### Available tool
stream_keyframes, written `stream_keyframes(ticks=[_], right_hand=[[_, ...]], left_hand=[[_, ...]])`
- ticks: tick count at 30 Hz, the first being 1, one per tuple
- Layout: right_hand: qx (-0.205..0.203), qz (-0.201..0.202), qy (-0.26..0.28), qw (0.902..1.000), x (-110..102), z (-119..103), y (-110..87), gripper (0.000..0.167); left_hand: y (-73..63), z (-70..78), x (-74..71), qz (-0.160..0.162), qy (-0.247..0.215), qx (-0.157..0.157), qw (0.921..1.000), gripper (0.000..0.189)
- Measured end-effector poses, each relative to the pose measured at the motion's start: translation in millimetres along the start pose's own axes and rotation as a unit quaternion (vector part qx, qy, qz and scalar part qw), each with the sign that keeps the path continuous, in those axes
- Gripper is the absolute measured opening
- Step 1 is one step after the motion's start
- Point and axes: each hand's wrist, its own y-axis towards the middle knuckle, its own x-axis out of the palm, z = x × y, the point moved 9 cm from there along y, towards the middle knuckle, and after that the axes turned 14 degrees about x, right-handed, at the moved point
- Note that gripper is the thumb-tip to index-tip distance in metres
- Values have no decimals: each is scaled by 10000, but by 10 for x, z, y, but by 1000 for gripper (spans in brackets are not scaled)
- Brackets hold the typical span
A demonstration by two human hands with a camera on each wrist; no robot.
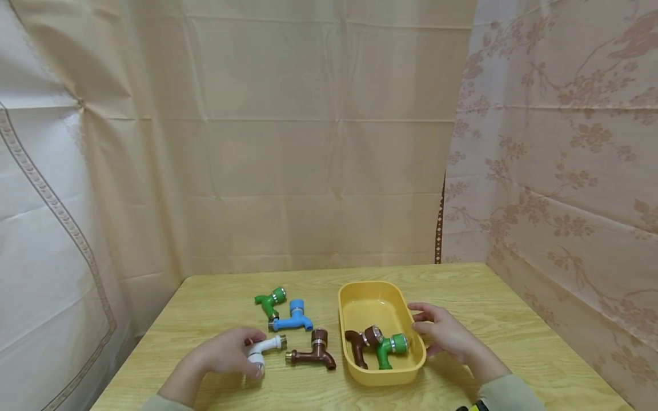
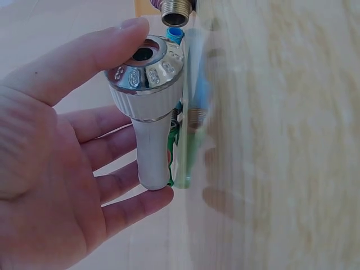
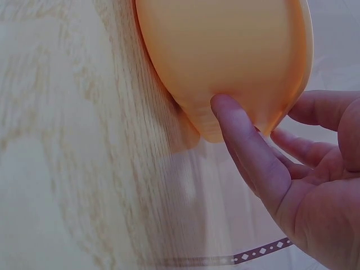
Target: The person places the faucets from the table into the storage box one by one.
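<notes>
My left hand (image 1: 226, 354) holds a white plastic tap (image 1: 265, 345) at the left of the table. In the left wrist view its thumb lies on the chrome-capped knob (image 2: 147, 73), with the fingers behind the white body. My right hand (image 1: 448, 334) holds the right side of a yellow plastic tray (image 1: 382, 378), its thumb against the outer wall and other fingers by the rim. Inside the tray's near end lie a brown tap (image 1: 356, 345) and a green tap (image 1: 386, 353). Another brown tap (image 1: 315, 358) lies between the left hand and the tray.
Beyond the left hand, a blue tap (image 1: 292, 323) and another green tap (image 1: 268, 302) lie on the wood-grain table (image 1: 216, 297). A small black and yellow item (image 1: 478, 406) shows at the bottom edge. Curtains (image 1: 319, 142) hang behind and on both sides.
</notes>
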Motion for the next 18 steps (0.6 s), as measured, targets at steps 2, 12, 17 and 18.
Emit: stream_keyframes(ticks=[2,12,17,18], right_hand=[[1,-7,15,10000,-1,4,2,60],[31,-23,16,10000,0,6,3,59],[38,-12,-18,10000,1,0,-3,59],[41,-7,-24,10000,2,-2,-7,59]], left_hand=[[-3,33,-12,70,-52,74,9999,60],[-9,72,-89,228,126,116,9996,62],[-10,88,-112,254,154,121,9995,64],[-13,98,-118,264,159,134,9994,64]])
